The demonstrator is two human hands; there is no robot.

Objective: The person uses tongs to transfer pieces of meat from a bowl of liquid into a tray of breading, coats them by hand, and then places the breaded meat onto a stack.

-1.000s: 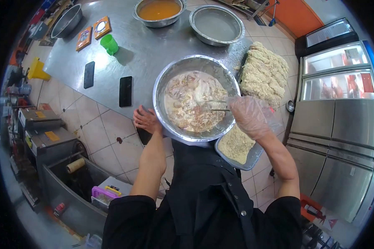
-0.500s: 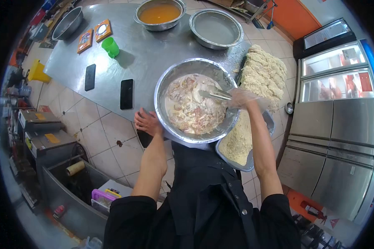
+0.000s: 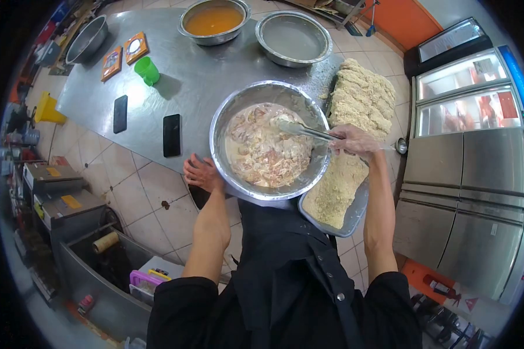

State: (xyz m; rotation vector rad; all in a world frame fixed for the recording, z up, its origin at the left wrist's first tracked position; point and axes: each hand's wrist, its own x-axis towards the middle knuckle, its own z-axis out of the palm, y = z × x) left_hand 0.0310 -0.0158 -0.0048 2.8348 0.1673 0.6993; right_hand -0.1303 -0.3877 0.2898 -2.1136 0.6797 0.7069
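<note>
A large metal bowl [image 3: 217, 152] at the table's near edge holds raw meat pieces [image 3: 268, 154] in a milky, creamy liquid. My right hand [image 3: 354, 141], in a clear plastic glove, grips metal tongs [image 3: 311, 132] whose tips are down among the meat near the bowl's middle. What lies between the tips is coated and cannot be made out. My left hand [image 3: 201, 173] is bare, fingers spread, resting on the table edge just left of the bowl. Right of the bowl sits a grey tub [image 3: 355, 214] of pale crumbly flour [image 3: 335, 189]. Beyond it lies a tray of coated pieces [image 3: 364, 96].
On the steel table [image 3: 186, 70] stand a bowl of orange liquid [image 3: 213, 22], a bowl of cloudy liquid [image 3: 294, 39], a green cup [image 3: 147, 71], two phones [image 3: 172, 135] and two orange boxes [image 3: 136, 47]. A steel fridge [image 3: 471, 157] stands at right.
My right hand has drawn back to the right with the tongs, so more of their length shows. My left hand stays by the bowl. The whole view has shifted slightly.
</note>
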